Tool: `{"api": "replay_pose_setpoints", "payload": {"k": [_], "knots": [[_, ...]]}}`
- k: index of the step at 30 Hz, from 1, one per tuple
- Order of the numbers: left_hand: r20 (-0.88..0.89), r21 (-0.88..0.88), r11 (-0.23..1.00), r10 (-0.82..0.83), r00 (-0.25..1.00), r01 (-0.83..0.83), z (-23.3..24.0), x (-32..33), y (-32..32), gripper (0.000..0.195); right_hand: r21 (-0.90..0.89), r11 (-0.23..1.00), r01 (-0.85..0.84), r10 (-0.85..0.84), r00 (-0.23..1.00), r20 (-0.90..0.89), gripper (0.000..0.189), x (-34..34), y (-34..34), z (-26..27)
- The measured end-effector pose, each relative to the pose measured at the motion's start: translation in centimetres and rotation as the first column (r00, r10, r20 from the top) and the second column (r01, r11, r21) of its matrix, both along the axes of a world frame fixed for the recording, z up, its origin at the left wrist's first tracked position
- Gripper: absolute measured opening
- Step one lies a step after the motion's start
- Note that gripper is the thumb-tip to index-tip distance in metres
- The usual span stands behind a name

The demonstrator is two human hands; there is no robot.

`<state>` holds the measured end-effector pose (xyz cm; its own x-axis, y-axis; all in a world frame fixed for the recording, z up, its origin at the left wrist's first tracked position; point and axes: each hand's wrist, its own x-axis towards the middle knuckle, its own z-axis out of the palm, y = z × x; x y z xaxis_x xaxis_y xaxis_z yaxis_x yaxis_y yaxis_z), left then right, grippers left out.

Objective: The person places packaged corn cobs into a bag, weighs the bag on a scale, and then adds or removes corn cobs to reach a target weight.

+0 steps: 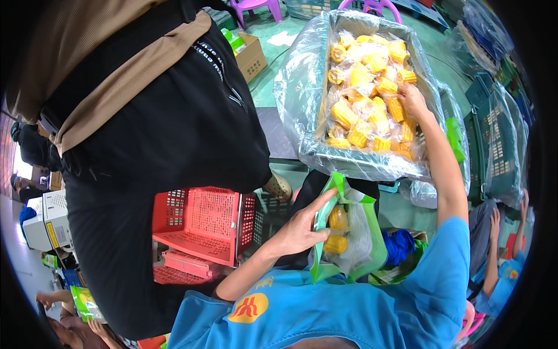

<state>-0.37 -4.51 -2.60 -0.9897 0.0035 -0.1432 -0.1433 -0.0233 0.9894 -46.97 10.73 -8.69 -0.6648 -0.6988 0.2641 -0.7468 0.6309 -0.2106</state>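
Note:
My left hand (301,231) holds the rim of a green-edged plastic pouch (379,253) on my lap. Its mouth gapes, and yellow corn pieces (335,244) in clear wrap show inside. Further out, a teal crate (348,158) lined with clear plastic film is heaped with short corn cobs, each piece sealed in clear film. My right hand (412,100) reaches into the right side of this heap. Its fingers pinch the end of a wrapped corn piece (386,86), though part of the grip is hidden.
A person in black trousers (174,131) stands close on the left. Red perforated crates (209,222) lie below. A cardboard box (250,56) holds green packs. Film-covered green crates (497,144) stand at right, near another person's hand (495,222). A blue cloth (399,246) lies beside me.

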Motion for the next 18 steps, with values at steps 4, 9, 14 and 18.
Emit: {"api": "replay_pose_setpoints", "payload": {"k": [4, 9, 14, 18], "knots": [[0.023, 0.087, 0.996, -0.014, 1.000, 0.012, 0.9, -0.3, 0.1, 0.080, -0.260, 0.951, 0.165, -0.051, 0.918, 0.394, 0.013, -2.2, 1.5, 0.1], [0.013, 0.090, 0.996, 0.023, 1.000, -0.024, 0.2, -0.4, 0.3, 0.079, -0.707, 0.607, 0.362, 0.304, 0.717, 0.627, 0.015, -1.8, 1.8, 4.0], [0.016, 0.118, 0.992, 0.043, 0.999, -0.045, 0.2, -0.6, 0.8, 0.077, -0.751, 0.614, 0.243, 0.392, 0.732, 0.557, 0.016, 0.3, 1.5, 8.0], [0.041, 0.116, 0.985, 0.121, 0.992, -0.125, -0.2, 0.0, 1.3, 0.076, -0.251, 0.962, -0.108, 0.222, 0.843, 0.489, 0.036, 4.9, -4.4, 8.7]]}}
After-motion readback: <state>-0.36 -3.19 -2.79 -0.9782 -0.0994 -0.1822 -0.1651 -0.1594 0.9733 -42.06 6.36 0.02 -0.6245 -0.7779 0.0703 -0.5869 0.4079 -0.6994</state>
